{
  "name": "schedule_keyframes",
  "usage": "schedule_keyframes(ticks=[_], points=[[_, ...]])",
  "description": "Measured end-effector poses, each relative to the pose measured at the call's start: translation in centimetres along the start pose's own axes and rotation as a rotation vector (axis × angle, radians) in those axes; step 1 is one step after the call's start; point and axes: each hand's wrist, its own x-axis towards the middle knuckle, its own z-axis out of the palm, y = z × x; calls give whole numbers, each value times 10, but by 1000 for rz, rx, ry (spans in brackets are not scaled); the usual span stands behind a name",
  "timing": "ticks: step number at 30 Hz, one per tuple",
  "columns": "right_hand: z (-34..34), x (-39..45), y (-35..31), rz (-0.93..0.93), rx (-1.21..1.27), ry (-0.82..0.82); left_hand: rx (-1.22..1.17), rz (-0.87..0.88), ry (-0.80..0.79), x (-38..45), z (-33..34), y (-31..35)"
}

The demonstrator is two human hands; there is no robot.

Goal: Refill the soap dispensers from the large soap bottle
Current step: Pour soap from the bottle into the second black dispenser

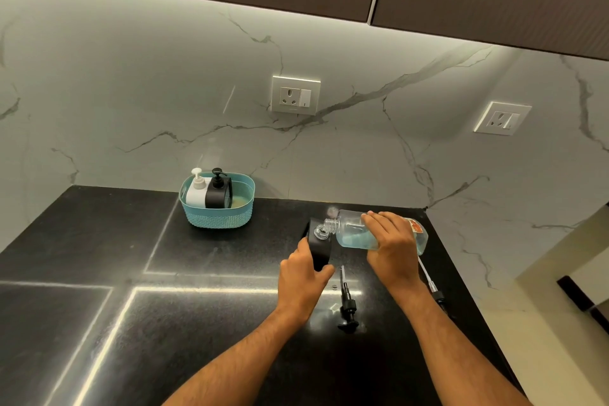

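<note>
My right hand (pixel 392 245) grips the large clear soap bottle (pixel 354 234), tipped on its side with pale blue soap inside and its open neck at the mouth of a black dispenser (pixel 319 245). My left hand (pixel 301 277) holds that black dispenser upright on the counter. Its black pump head (pixel 347 310) lies on the counter just in front. A second pump with a white tube (pixel 430 283) lies to the right, partly hidden by my right forearm.
A teal basket (pixel 217 216) at the back of the black counter (pixel 164 306) holds a white dispenser (pixel 196 193) and a black dispenser (pixel 218 191). Two wall sockets sit on the marble backsplash. The counter's right edge runs close by my right arm.
</note>
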Motion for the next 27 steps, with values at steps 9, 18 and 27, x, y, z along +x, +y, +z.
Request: schedule_keyframes(ticks=[9,18,27], points=[[1,2,-3,108,200,-22,-12,-10,40,5,0,-2],[3,13,4,320,508,-10,-49,-12,53,9,5,-6],[12,30,35,441,719,-64,-177,-1,-105,30,5,-33]])
